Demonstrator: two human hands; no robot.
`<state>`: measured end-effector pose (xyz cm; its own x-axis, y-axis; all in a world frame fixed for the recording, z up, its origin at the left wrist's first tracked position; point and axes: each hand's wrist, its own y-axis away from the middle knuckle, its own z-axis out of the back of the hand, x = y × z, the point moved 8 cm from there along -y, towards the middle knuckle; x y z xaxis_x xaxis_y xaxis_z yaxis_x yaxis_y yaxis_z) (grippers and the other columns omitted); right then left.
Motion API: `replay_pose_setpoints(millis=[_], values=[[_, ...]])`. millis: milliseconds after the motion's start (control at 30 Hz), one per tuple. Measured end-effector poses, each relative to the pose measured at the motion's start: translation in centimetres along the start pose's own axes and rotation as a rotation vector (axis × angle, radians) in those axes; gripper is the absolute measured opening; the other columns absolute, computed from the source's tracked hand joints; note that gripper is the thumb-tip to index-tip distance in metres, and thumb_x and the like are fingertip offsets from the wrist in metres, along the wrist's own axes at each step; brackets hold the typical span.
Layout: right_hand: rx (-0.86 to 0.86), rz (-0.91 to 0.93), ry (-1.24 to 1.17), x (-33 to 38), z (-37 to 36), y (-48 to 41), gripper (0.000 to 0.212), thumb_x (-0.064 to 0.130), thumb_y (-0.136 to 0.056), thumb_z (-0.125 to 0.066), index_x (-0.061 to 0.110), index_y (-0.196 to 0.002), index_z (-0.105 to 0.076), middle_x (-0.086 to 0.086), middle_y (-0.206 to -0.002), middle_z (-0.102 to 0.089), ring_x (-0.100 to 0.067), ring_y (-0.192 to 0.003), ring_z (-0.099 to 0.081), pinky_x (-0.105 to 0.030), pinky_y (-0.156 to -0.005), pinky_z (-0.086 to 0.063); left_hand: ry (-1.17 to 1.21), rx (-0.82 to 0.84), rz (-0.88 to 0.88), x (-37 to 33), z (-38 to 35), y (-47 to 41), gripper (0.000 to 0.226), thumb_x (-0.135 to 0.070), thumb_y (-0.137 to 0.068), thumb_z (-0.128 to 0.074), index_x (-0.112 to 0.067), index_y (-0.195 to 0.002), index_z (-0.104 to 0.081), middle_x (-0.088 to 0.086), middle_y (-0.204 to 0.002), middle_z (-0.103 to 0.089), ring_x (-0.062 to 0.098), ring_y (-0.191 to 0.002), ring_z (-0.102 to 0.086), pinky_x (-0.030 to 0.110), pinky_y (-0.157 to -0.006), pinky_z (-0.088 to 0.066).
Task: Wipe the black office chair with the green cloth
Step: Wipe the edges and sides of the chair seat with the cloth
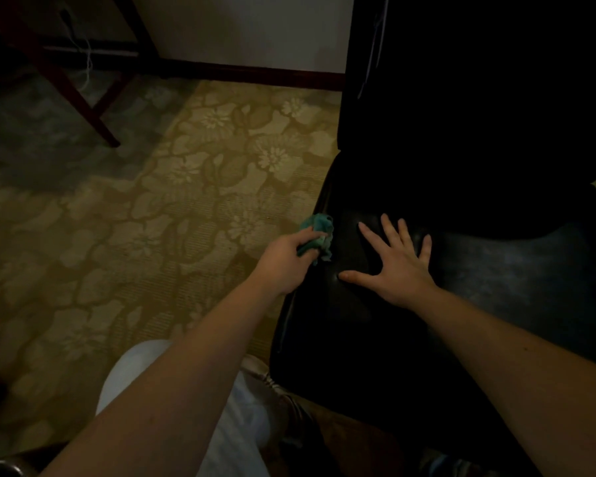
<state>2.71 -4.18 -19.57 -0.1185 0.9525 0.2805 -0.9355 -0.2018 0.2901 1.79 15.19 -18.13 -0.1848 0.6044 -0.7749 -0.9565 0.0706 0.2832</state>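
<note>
The left hand (283,261) bunches the soft, light green cloth (319,235) against the black office chair (461,256) seat's left edge, seemingly touching; the right hand (399,259) lies splayed flat on the seat, holding nothing.

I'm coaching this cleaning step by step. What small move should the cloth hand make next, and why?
Probably slide the left hand rightward, drawing the green cloth across the seat of the black office chair. The bunched cloth sits at the seat's left edge, partly over the carpet, while the right hand lies flat on the seat, fingers spread.
</note>
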Motion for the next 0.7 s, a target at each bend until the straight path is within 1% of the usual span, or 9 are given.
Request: replay_pose_setpoints(millis=[100,167,200,300,367,467,600,700], values=[[0.004,0.018,0.007,0.1,-0.1,0.3,0.107,0.095,-0.057,-0.033,0.052,-0.149,0.001,0.007,-0.161,0.018,-0.019,-0.146,0.022,-0.057,-0.113,0.017,-0.042,0.057,-0.033,0.8,0.0,1.8,0.04,-0.012,-0.098,-0.058,-0.027,-0.135,-0.06,-0.006,-0.152,-0.045,0.011,-0.141,-0.038,0.024,-0.117,-0.028],[-0.003,0.034,0.009,0.0,-0.2,0.4,0.106,0.095,-0.058,-0.034,0.053,-0.148,0.002,0.007,-0.161,0.017,-0.018,-0.146,0.022,-0.057,-0.113,0.017,-0.099,0.099,-0.063,1.0,-0.1,2.0,0.041,-0.012,-0.098,-0.058,-0.027,-0.136,-0.059,-0.006,-0.153,-0.043,0.011,-0.143,-0.036,0.023,-0.116,-0.028],[-0.005,0.039,0.013,0.0,-0.2,0.5,0.106,0.095,-0.057,-0.033,0.053,-0.148,0.002,0.007,-0.161,0.017,-0.018,-0.146,0.022,-0.057,-0.113,0.017,-0.124,0.1,-0.08,0.9,-0.1,1.7,0.042,-0.012,-0.098,-0.058,-0.027,-0.137,-0.058,-0.006,-0.154,-0.041,0.012,-0.143,-0.035,0.023,-0.116,-0.027],[-0.012,0.037,0.013,-0.1,-0.3,0.5,0.106,0.096,-0.056,-0.031,0.053,-0.148,0.002,0.008,-0.161,0.017,-0.017,-0.146,0.022,-0.056,-0.113,0.018,-0.17,0.099,-0.122,-0.5,-0.2,-0.1,0.043,-0.013,-0.1,-0.055,-0.028,-0.141,-0.054,-0.004,-0.158,-0.036,0.014,-0.147,-0.03,0.031,-0.12,-0.025],[-0.013,0.036,0.003,-0.2,-0.2,0.3,0.106,0.095,-0.057,-0.033,0.053,-0.148,0.001,0.008,-0.161,0.017,-0.017,-0.146,0.023,-0.056,-0.113,0.018,-0.175,0.12,-0.118,-1.4,-0.2,-1.6,0.044,-0.015,-0.101,-0.053,-0.03,-0.142,-0.052,-0.004,-0.159,-0.034,0.015,-0.147,-0.029,0.03,-0.12,-0.025],[-0.012,0.026,-0.01,-0.1,0.0,0.2,0.104,0.094,-0.06,-0.037,0.053,-0.149,0.0,0.008,-0.161,0.017,-0.017,-0.146,0.023,-0.055,-0.112,0.019,-0.149,0.101,-0.117,-1.7,0.1,-2.7,0.042,-0.013,-0.1,-0.054,-0.028,-0.14,-0.055,-0.004,-0.156,-0.039,0.015,-0.145,-0.033,0.03,-0.12,-0.026],[-0.023,0.029,-0.028,0.0,0.0,0.2,0.103,0.093,-0.062,-0.039,0.053,-0.149,0.0,0.008,-0.161,0.018,-0.016,-0.146,0.023,-0.055,-0.112,0.02,-0.13,0.088,-0.118,-0.5,-0.2,0.4,0.041,-0.01,-0.099,-0.055,-0.028,-0.136,-0.059,-0.008,-0.152,-0.044,0.01,-0.143,-0.035,0.019,-0.114,-0.026],[-0.028,0.034,0.001,-0.1,-0.2,0.1,0.104,0.095,-0.06,-0.035,0.053,-0.148,0.002,0.008,-0.161,0.018,-0.017,-0.146,0.024,-0.056,-0.112,0.019,-0.125,0.147,-0.136,0.3,-0.4,1.9,0.042,-0.011,-0.099,-0.055,-0.032,-0.136,-0.058,-0.012,-0.153,-0.041,0.007,-0.144,-0.032,0.021,-0.115,-0.026]])
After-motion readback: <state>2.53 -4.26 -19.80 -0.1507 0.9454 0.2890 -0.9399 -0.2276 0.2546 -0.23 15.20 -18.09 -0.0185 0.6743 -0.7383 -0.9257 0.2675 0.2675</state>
